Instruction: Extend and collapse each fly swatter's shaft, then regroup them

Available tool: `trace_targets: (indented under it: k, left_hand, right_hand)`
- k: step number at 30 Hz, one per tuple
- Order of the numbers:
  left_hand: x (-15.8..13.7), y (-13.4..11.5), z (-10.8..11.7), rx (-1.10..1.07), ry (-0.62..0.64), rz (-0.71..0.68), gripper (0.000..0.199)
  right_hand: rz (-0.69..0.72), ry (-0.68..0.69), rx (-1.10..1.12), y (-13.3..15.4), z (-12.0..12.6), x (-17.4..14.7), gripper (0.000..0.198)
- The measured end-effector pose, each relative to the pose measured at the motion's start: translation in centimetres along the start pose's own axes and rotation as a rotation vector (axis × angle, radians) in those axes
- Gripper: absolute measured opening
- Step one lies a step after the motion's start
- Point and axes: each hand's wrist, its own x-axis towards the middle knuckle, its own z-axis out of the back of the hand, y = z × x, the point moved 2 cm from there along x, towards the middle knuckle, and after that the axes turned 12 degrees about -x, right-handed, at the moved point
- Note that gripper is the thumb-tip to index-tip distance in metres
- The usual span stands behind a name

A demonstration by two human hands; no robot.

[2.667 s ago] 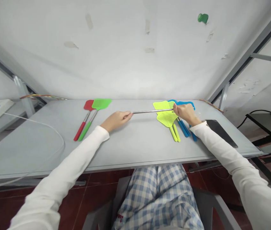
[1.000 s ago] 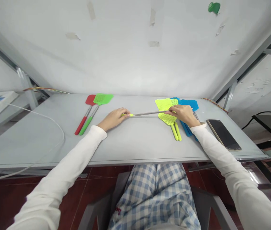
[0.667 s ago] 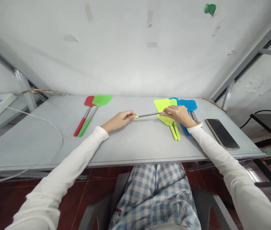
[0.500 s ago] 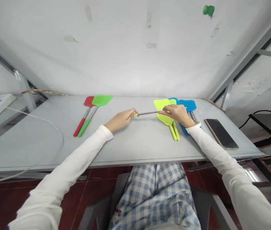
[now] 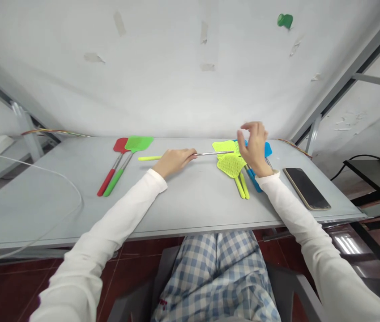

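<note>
My left hand (image 5: pixel 175 162) is closed round a yellow-handled telescopic rod (image 5: pixel 211 154) of the fly-swatter kind, held level above the table. Its handle sticks out to the left and its thin metal end reaches right, over the yellow fly swatters (image 5: pixel 230 166). Whether a swatter head is fixed to that end I cannot tell. My right hand (image 5: pixel 254 150) is raised with its fingers apart, holding nothing. Behind and below it lie blue fly swatters (image 5: pixel 268 149), partly hidden by the hand.
To the left lie a red fly swatter (image 5: pixel 107 181) and a green fly swatter (image 5: pixel 139 143), side by side. A phone (image 5: pixel 306 188) rests near the right end of the grey table (image 5: pixel 190 205). A white cable (image 5: pixel 72 179) crosses the left side.
My right hand has let go of the rod and lifted up. My left grip has moved from the handle's end onto the rod nearer the middle, and the rod has shifted left.
</note>
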Motion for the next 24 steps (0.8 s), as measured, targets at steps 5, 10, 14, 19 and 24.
trace_targets:
  k: [5,10,14,19,24]
  left_hand:
    - [-0.9,3.5,-0.1,-0.064,-0.111,-0.102,0.034]
    - [-1.5,3.9,0.6,-0.094,-0.156,-0.086,0.042]
    - [-1.9,3.3,0.6,-0.022,-0.208,-0.036,0.037]
    - [-1.7,3.1,0.2,-0.029,-0.296,-0.073,0.044]
    - [-1.6,3.5,0.2,-0.09,-0.309,-0.208,0.044]
  right_hand:
    - [-0.023,0.432,-0.143,-1.8,-2.4,-2.3,0.053]
    - [0.074,0.589,-0.369,-1.4,-3.9,-5.3,0.07]
    - [0.032,0.539,-0.273,-2.0,-4.0,-5.0,0.071]
    - [-0.163,0.567,0.267,-2.7,-2.5,-2.5,0.054]
    - [-0.359,0.564,0.831,-2.7,-1.1,-1.6,0.044]
